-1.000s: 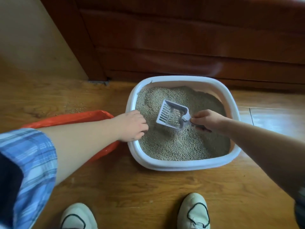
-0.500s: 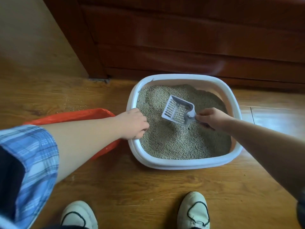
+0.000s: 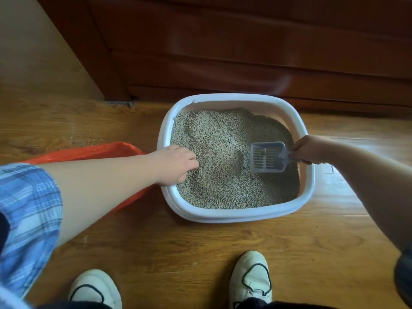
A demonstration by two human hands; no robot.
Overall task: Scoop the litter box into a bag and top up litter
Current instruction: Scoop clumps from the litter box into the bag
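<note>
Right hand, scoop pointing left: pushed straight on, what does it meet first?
The scoop in the right hand would likely hit the dark litter ridge just ahead of its mouth; beyond that, the left hand gripping the litter box rim. Scoop height is unclear.

Looks like a home, a lived-in room. Shown by a cat's litter box (image 3: 236, 216) set on a wooden plank floor (image 3: 189, 248), dark reddish wooden furniture (image 3: 245, 52) just behind the litter box, and a beige wall (image 3: 29, 47) beyond its left side.
</note>
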